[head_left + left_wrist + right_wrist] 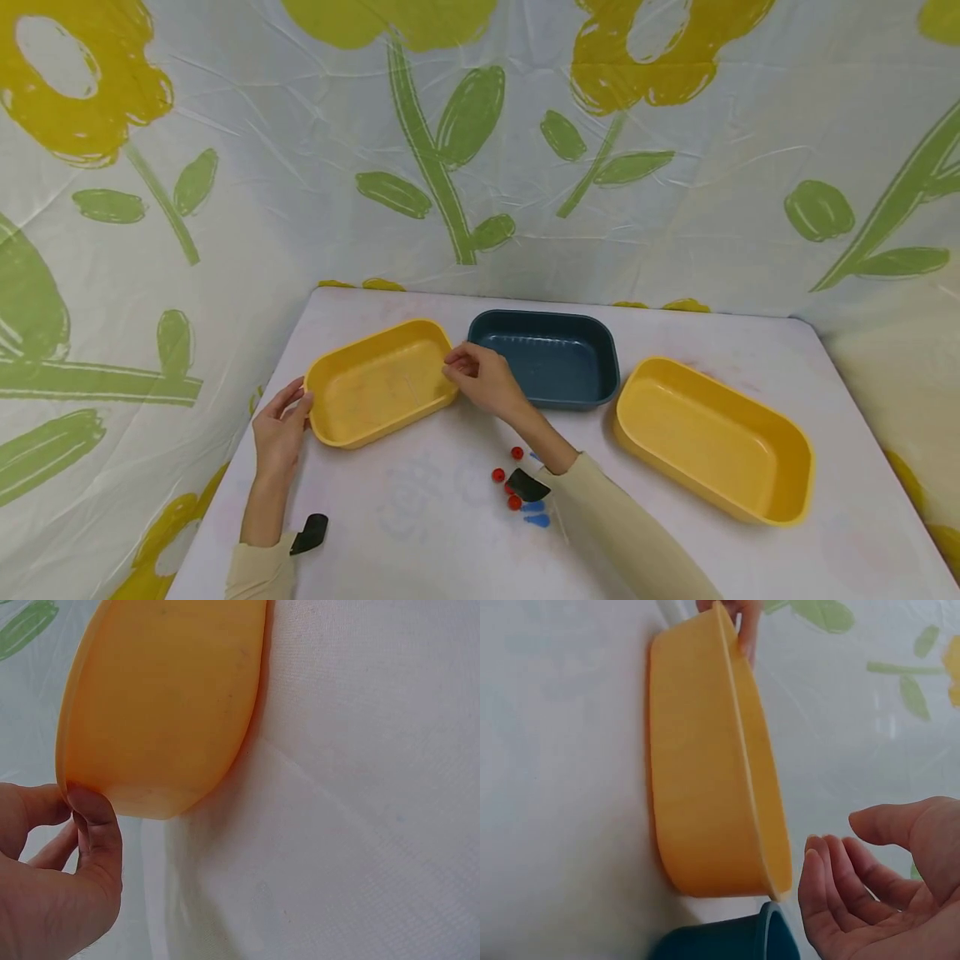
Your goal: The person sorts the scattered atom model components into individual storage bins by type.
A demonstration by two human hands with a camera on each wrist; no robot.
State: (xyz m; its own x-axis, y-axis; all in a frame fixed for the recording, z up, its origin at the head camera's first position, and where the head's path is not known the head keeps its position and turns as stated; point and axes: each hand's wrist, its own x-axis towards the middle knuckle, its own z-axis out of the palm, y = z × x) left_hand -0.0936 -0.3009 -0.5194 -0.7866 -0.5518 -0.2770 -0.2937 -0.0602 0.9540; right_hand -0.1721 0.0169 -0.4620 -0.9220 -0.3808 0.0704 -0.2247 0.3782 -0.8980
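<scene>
On the left of the desk [390, 550], my left grip [281, 429] pinched the left yellow tub [367, 392] at its rim; my right grip [486, 382], loosely curled, seemingly empty, hovered by its other end. A one-sided pull, I judged, could swing that end into the dark blue tub [543, 362] beside it.

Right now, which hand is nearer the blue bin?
Right. The right hand is at the left edge of the blue bin; the left hand is farther off, pinching the left yellow bin at its outer end.
</scene>
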